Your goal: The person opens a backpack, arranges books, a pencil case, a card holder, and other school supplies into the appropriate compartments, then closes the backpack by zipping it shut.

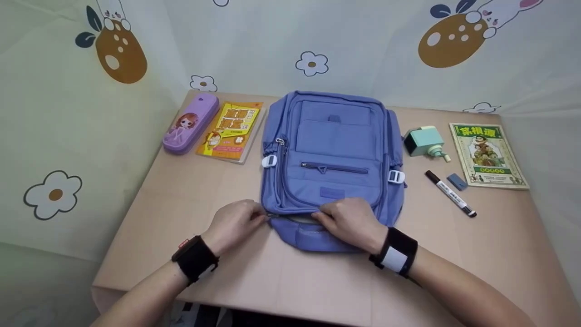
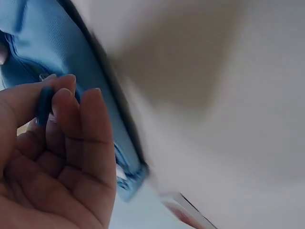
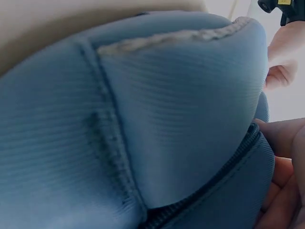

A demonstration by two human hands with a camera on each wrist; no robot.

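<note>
A blue backpack [image 1: 338,136] lies flat on the table, its top handle end facing away and its lower edge partly unzipped. At the lower left corner my left hand [image 1: 238,225] pinches a zipper pull; in the left wrist view the small blue pull tab [image 2: 44,105] sits between thumb and fingertips. My right hand [image 1: 354,222] grips the fabric edge of the gap between thumb and fingers. Close up in the right wrist view, the zipper teeth [image 3: 209,183] run toward the right hand's fingers [image 3: 281,191]. What lies inside the backpack is hidden.
Left of the backpack lie a purple pencil case [image 1: 190,122] and an orange-yellow book [image 1: 231,131]. To its right are a teal pencil sharpener [image 1: 424,141], a black-and-white marker [image 1: 450,194], a blue eraser [image 1: 457,181] and a green-covered book [image 1: 488,154]. Patterned curtains [image 1: 254,41] border the table [image 1: 272,277].
</note>
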